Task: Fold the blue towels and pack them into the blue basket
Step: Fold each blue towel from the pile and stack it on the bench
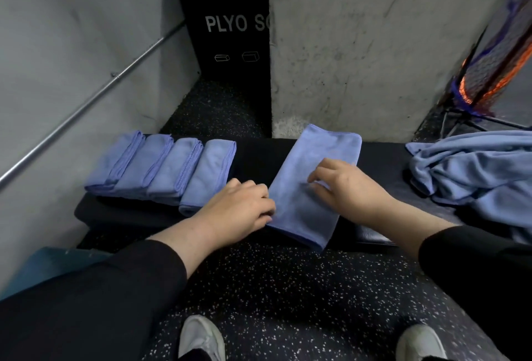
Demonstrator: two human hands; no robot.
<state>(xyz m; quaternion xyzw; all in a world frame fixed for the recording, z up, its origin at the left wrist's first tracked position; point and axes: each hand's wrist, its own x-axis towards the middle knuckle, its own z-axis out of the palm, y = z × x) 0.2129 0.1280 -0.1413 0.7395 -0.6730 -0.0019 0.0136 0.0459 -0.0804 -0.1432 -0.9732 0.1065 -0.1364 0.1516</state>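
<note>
Four folded towels (pixel 161 170) sat in a row at 10 o'clock on the dark surface (pixel 253 156). A fifth, half-folded towel (pixel 313 167) lay centre; left hand (pixel 236 208) fingers curled pinching its left edge, right hand (pixel 345 185) fingers bent, pressing on top. Unfolded pile (pixel 478 170) waited at 3 o'clock. Blue basket, perhaps at 8 o'clock (pixel 49 262), not yet packed as far as visible.
</note>
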